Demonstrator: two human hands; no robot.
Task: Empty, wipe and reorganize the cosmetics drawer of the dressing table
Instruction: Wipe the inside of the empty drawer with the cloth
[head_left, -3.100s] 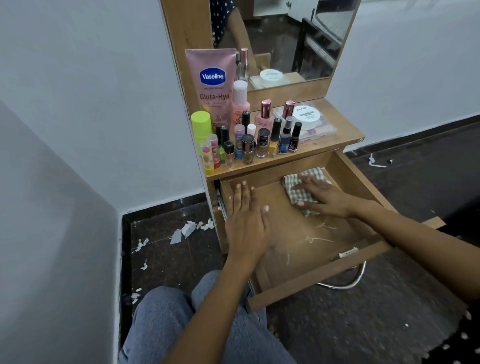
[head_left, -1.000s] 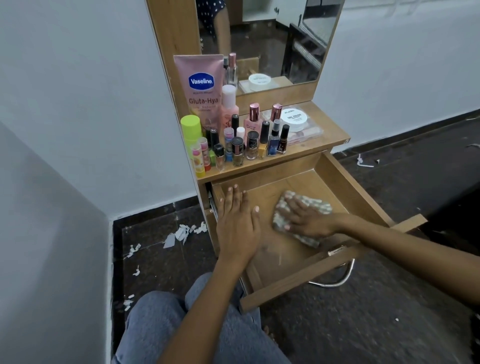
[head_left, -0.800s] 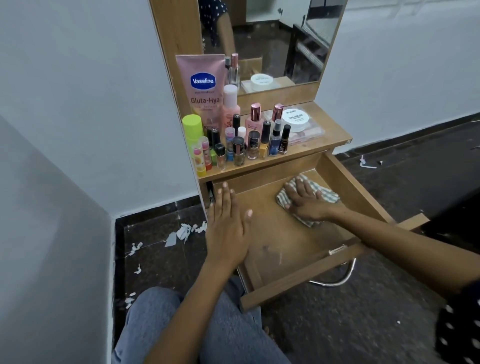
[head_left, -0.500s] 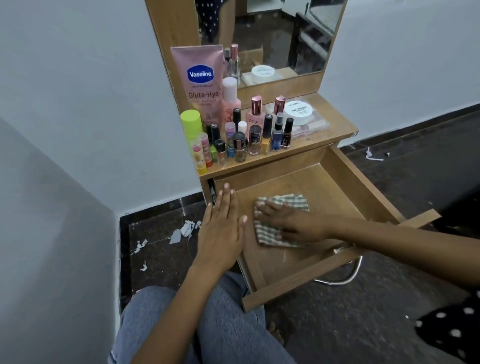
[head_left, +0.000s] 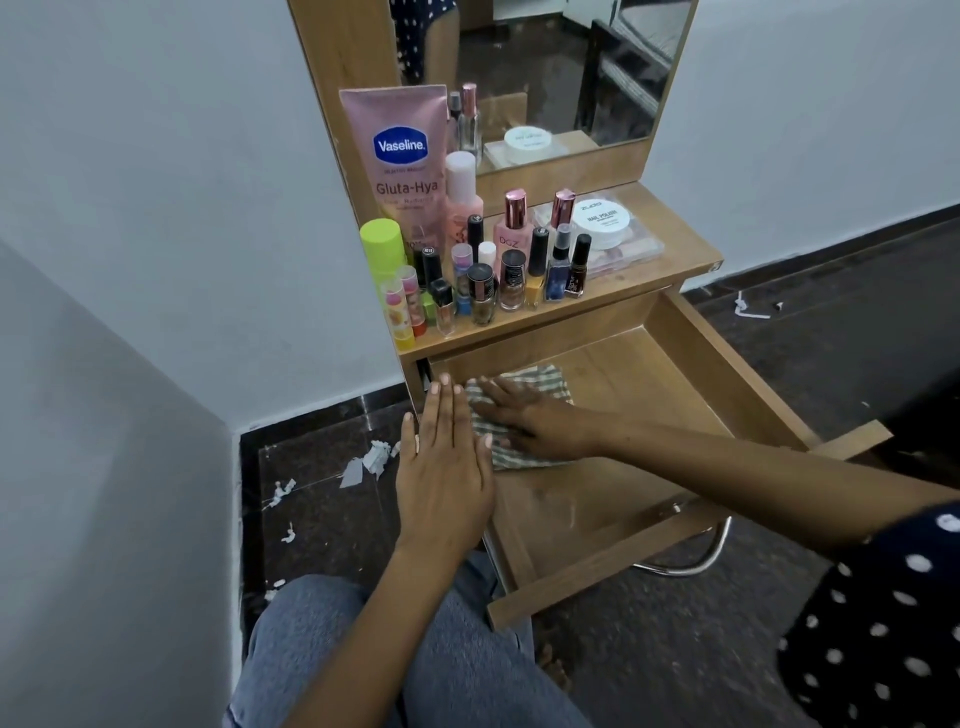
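The wooden drawer (head_left: 722, 374) of the dressing table stands pulled out, with nothing in it but a checked cloth (head_left: 540, 382). My right hand (head_left: 524, 415) lies flat on the cloth at the drawer's back left, fingers spread, pressing it to the bottom. My left hand (head_left: 447, 467) rests flat on the drawer's left side wall, fingers straight, holding nothing. On the shelf above stand the cosmetics: a pink Vaseline tube (head_left: 400, 166), a lime-capped bottle (head_left: 384, 249), several nail polish bottles (head_left: 511, 280) and a white round jar (head_left: 601, 221) on a clear case.
A mirror (head_left: 545, 73) rises behind the shelf. Torn paper scraps (head_left: 369, 465) lie on the dark floor left of the table. A white wall closes the left side. My jeans-clad knee (head_left: 337, 649) is in front of the drawer; a chrome handle (head_left: 696, 561) hangs under its front.
My right hand has slid the cloth from the drawer's back right across to its back left, close to my left hand. My left hand stayed on the left side wall.
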